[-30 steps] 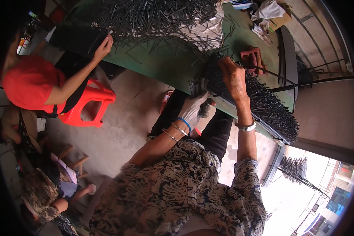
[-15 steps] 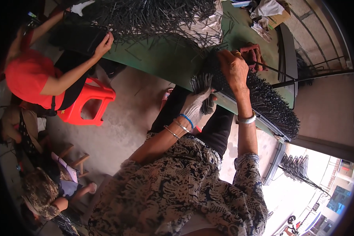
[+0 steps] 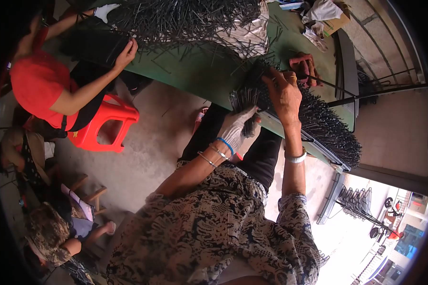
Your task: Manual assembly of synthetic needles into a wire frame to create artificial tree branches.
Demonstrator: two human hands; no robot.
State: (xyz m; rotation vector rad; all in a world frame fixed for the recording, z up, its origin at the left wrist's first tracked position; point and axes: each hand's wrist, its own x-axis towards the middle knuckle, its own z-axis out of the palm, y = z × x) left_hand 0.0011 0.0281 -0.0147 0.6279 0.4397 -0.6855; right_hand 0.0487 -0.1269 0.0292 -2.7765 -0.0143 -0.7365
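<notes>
Left hand closed on a bundle of thin black rods, right hand over the rod-filled rack.
Your gloved left hand [image 3: 234,127] is wrapped round the bundle of thin black rods [image 3: 243,98], ends fanned out the far side, at the table's near edge, just left of the rack. Your bare right hand [image 3: 287,99] has its fingers bent down at the left part of the rod-filled rack [image 3: 329,124]; can't tell if they pinch a rod. Rods stand packed upright along the rack, to its right end. Left: red plastic stool [image 3: 111,126] by the green table [image 3: 195,80]. Beyond your right hand: brick-red crumpled glove or cloth [image 3: 310,70]. Far left: co-worker's hand [image 3: 124,57] on a black panel [image 3: 92,50]. Far side: loose rod pile [image 3: 185,19] on a pale sack [image 3: 247,39].
</notes>
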